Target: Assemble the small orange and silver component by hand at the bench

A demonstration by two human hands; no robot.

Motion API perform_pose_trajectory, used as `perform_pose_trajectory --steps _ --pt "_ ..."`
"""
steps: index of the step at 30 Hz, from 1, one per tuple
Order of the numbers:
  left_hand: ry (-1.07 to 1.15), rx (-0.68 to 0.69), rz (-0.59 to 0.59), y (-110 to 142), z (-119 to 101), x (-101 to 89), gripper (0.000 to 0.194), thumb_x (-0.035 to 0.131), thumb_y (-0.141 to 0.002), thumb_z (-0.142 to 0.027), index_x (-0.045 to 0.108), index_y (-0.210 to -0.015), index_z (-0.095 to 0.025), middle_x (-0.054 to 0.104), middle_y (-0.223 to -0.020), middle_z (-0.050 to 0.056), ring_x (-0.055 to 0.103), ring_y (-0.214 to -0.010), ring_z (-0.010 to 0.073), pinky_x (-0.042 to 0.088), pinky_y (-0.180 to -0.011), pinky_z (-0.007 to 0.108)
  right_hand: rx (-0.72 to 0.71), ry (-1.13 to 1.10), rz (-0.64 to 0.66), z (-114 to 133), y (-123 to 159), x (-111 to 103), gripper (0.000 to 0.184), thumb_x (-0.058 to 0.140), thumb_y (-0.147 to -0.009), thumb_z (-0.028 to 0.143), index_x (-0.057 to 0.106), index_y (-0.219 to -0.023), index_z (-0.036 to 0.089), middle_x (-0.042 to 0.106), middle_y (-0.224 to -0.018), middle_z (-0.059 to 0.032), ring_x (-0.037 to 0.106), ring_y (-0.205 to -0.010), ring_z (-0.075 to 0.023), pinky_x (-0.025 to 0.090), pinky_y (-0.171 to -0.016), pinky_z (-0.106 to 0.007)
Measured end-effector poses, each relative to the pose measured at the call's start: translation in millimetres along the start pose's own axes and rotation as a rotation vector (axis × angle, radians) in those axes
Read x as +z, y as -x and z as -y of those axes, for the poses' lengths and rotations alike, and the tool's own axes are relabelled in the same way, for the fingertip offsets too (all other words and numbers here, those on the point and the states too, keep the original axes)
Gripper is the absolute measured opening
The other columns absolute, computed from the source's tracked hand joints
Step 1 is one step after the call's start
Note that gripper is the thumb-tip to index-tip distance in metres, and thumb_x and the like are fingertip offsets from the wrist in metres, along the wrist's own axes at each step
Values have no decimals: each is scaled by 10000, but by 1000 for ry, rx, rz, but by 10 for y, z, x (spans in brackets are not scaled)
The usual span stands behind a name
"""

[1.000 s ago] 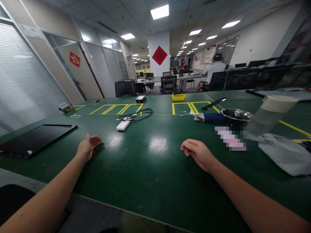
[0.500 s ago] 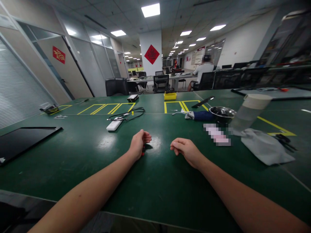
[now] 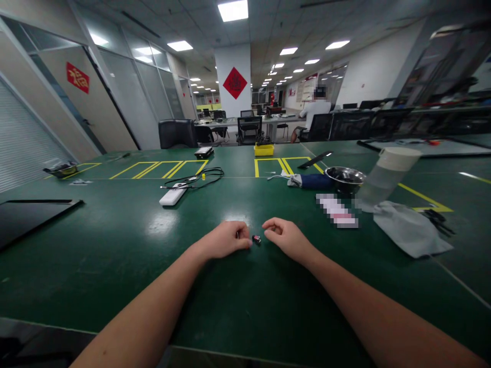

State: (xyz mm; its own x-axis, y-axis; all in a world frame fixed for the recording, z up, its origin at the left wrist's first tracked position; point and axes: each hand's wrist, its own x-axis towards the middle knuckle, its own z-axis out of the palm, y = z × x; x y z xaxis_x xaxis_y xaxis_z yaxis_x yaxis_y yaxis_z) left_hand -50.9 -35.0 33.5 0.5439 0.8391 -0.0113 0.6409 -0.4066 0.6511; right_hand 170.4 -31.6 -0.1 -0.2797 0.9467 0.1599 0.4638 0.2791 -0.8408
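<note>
Close together over the table, my two hands flank a small red and black object (image 3: 257,239) whose kind is too small to make out. My left hand (image 3: 226,239) is palm down, fingers curled toward the thumb, and the small object shows at its fingertips. A speck of red also shows under the left thumb. My right hand (image 3: 287,237) is a little to the right of the object, its fingers loosely bent, thumb and forefinger apart, nothing seen between them. The green table (image 3: 245,301) lies beneath both.
Ahead to the left lie a white power bank (image 3: 173,195) and a black cable (image 3: 210,174). To the right are a metal bowl (image 3: 345,179), a tilted clear bottle (image 3: 389,179), a grey pouch (image 3: 410,230) and a blue rolled item (image 3: 316,181). A yellow box (image 3: 264,149) stands farther back.
My left hand has turned palm down and moved right, and the small red and black object now shows at its fingertips. My right hand is slightly farther left. The view has shifted a little.
</note>
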Motion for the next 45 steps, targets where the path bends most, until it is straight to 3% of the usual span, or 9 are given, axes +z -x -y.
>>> perform_pose_trajectory --steps 4,7,15,19,25,29,33,37,45 --pt "-303 62 19 -7 -8 101 146 628 -734 -325 614 -806 -198 610 -783 13 527 -677 157 327 -571 247 -96 229 96 -2 28 68 330 653 -751 331 645 -1051 195 607 -876 -18 524 -689 -129 377 -628 -247" --pt "-356 123 -43 -57 15 191 86 524 -791 -235 602 -783 -200 608 -802 32 542 -712 170 353 -616 258 -143 405 109 31 49 128 237 625 -776 332 655 -995 245 593 -863 -4 538 -754 -144 341 -642 -247" --pt "-136 156 -262 -187 81 265 174 495 -714 -70 600 -731 -208 593 -704 29 543 -671 176 368 -625 263 -24 730 155 148 -127 251 94 553 -768 285 597 -832 233 631 -804 -28 558 -693 -191 261 -575 -275" --pt "-7 137 -348 -222 56 337 158 486 -752 -90 594 -768 -203 606 -720 24 543 -665 164 366 -619 260 -40 732 79 125 -133 284 123 528 -795 313 578 -866 227 644 -844 -42 570 -702 -201 262 -585 -283" --pt "257 82 -341 -234 53 382 150 472 -800 -136 611 -795 -194 631 -723 7 557 -662 145 400 -644 248 -118 481 16 49 -84 188 19 531 -770 202 525 -788 199 582 -775 -17 524 -695 -155 305 -614 -261" --pt "465 4 -309 -250 92 360 153 509 -800 -182 648 -865 -174 647 -733 16 576 -659 142 417 -636 244 -203 251 -8 16 -115 155 101 531 -770 142 564 -851 192 581 -783 -14 525 -694 -141 362 -640 -254" --pt "578 -51 -313 -263 103 333 153 591 -765 -209 656 -897 -163 653 -741 24 575 -642 137 414 -602 233 -91 -95 12 -20 -132 215 89 562 -803 207 567 -891 196 567 -669 15 531 -587 -129 388 -565 -250" --pt "730 -50 -303 -266 82 319 148 596 -787 -255 661 -888 -170 659 -741 28 589 -653 139 439 -627 238 8 -508 86 -30 -140 254 182 619 -779 243 543 -932 183 626 -754 -15 619 -659 -155 476 -609 -280" --pt "880 -159 -316 -262 59 312 123 656 -747 -244 672 -828 -153 646 -683 19 585 -626 117 447 -613 215 79 -695 7 -57 -159 183 216 688 -742 266 605 -913 162 633 -808 -30 639 -675 -152 517 -641 -298"
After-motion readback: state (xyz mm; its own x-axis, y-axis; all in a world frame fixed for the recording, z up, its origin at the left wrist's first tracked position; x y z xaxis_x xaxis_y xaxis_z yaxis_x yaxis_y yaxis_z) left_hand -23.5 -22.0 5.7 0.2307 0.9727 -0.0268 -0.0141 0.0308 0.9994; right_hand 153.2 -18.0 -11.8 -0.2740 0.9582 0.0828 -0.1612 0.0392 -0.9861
